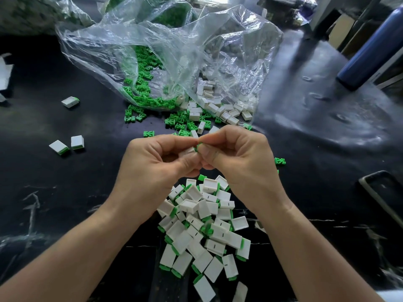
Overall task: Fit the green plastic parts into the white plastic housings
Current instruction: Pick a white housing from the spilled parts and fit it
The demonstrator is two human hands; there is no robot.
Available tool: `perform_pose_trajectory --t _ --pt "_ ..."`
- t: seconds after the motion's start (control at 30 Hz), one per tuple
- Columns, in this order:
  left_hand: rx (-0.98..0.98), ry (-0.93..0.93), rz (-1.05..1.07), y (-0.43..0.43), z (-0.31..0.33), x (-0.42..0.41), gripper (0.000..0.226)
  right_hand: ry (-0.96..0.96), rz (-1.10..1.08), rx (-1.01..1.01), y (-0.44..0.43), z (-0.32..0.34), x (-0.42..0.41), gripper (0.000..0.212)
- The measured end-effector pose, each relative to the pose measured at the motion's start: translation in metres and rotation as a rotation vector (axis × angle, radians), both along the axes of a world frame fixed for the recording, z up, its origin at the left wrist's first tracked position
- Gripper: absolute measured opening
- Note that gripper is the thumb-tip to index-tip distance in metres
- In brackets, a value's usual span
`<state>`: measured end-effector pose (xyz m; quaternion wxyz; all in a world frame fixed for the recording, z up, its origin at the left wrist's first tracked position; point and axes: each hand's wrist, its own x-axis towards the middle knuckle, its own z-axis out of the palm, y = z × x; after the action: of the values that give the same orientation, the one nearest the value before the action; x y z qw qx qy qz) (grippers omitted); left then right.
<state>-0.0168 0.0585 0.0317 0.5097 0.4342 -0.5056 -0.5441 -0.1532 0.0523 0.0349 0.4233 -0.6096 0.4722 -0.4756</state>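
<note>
L grip (157,162) is curled round a white housing (189,151), thumb + fingers closed on it, held above the black counter (65,192) mid-frame. R grip (237,158) pinches a green part (198,147) btwn thumb and forefinger, the part touching the housing's end. Just below the hands: pile of assembled units (205,225), white w/ green ends. Beyond them a clear plastic bag (165,51) spills loose green parts (141,92) and loose white housings (218,107). Blue bottle (370,46) far right.
</note>
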Motion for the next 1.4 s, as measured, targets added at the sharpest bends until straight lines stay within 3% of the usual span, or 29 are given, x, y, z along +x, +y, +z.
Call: perform_pose_trajectory --t 0.1,0.33,0.67,0.83,1.0,1.2,1.4 --pt "-0.024 -0.046 0.026 -0.001 0.001 0.0038 0.021 -0.055 0.055 0.05 0.0004 0.0039 -0.0011 0.01" --pt "-0.047 -0.245 0.056 -0.0046 -0.0055 0.0071 0.017 -0.163 0.12 0.264 -0.0018 0.0032 -0.0017 0.015" --pt "-0.157 -0.288 0.044 0.0007 -0.0027 0.0036 0.017 -0.131 0.095 0.179 -0.0018 0.0059 -0.0062 0.018" --pt "-0.254 -0.3 0.077 0.0017 -0.0016 0.005 0.013 -0.151 0.139 0.24 -0.0012 0.0065 -0.0078 0.007" --pt "-0.326 -0.293 0.063 0.0015 -0.002 0.0055 0.011 -0.157 0.175 0.388 -0.0014 0.0063 -0.0071 0.036" --pt "-0.342 -0.104 0.001 0.0012 -0.0011 0.0041 0.012 -0.246 0.423 0.536 0.0015 0.0085 -0.0009 0.044" --pt "-0.37 -0.083 -0.052 0.002 -0.0012 0.0032 0.014 -0.177 0.414 0.534 0.0033 0.0067 0.0012 0.051"
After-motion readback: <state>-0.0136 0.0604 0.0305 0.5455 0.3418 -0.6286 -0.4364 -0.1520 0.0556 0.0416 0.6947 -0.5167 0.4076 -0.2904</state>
